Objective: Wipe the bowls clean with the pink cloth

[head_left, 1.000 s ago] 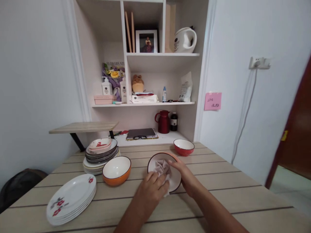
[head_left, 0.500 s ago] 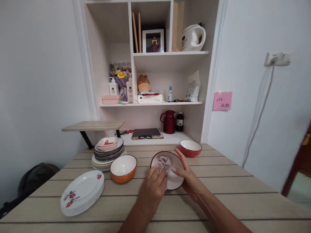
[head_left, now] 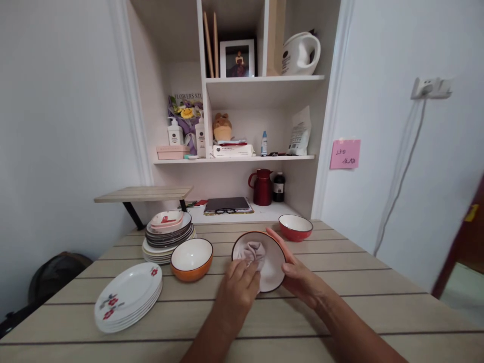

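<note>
Holds tilted bowl [head_left: 273, 269] over plank table [head_left: 359, 307] in right hand [head_left: 302, 280], with thumb spread from fingers at the rim, and presses crumpled cloth [head_left: 252, 250] inside with closely set fingers of left hand [head_left: 238, 290].

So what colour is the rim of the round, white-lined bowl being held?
Nearly black: the rim of that round bowl; head view.

L hand [head_left: 239, 288] just below frame ctr, back up, fingers [head_left: 242, 270] bent & bunched in a grip, tips up-frame; bare L forearm [head_left: 212, 330] slants to btm edge. R hand [head_left: 301, 283] close by, not touching, cupped, thumb [head_left: 293, 270] nearer cam, other fingers partly hidden; bare R forearm [head_left: 351, 320] runs btm right.
</note>
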The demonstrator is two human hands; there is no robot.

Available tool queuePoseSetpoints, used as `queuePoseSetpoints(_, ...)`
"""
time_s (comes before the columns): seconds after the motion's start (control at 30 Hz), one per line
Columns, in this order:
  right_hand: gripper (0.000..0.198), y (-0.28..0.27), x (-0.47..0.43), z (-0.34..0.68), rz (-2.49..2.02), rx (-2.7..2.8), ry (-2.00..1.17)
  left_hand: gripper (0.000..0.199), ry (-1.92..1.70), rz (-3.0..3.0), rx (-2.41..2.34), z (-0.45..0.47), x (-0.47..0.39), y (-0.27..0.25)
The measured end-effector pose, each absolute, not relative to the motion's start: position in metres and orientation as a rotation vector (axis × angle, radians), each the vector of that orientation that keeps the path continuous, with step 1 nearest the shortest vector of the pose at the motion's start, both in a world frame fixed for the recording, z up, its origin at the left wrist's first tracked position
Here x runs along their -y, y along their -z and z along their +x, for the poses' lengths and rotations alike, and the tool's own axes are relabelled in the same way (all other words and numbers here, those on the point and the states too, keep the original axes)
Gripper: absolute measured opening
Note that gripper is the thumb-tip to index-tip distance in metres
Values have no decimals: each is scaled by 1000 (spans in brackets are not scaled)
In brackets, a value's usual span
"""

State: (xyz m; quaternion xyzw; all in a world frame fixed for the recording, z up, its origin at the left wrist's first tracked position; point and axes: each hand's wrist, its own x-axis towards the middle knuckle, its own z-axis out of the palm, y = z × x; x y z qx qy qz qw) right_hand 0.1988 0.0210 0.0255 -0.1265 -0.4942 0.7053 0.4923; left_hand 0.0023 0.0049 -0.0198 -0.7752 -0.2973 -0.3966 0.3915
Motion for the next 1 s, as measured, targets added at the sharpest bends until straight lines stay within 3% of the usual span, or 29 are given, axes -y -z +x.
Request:
queuePoseSetpoints(0.3,98,-14,-15,166,-344,1232,-1591,25,1113,-2026,966,8,-6,27)
queuePoseSetpoints(0.6,64,-17,-18,156,-585,1008,-1420,32,1061,-2095,721,15,-6,23)
queuePoseSetpoints(0.77,49,-27,-26,177,-694,1086,-1403,23,916,-2140,704,13,-8,24)
queuePoseSetpoints(1.0,55,-29,-33,205,-785,1219,-1543,20,803,-2063,697,6,-11,25)
